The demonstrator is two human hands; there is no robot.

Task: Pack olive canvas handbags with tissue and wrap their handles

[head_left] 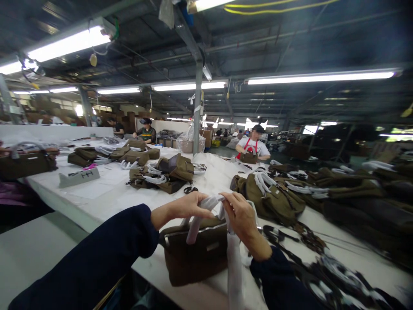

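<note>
A dark olive-brown bag [196,254] with a zipper and a small metal plate stands at the near edge of the white table. Its handles are wrapped in whitish covering [211,202]. My left hand [190,206] grips the wrapped handle from the left, thumb along its near side. On the right, my right hand [240,213] pinches the covering at the top of the handle, close to my left fingers. A long loose strip of the same covering [234,267] hangs down in front of the bag's right side.
Olive bags with wrapped handles [271,196] lie to the right, and more [167,170] sit further back on the table [106,206]. Dark straps [306,237] lie at the right. A person in a red apron [253,146] works across the table; others are further away.
</note>
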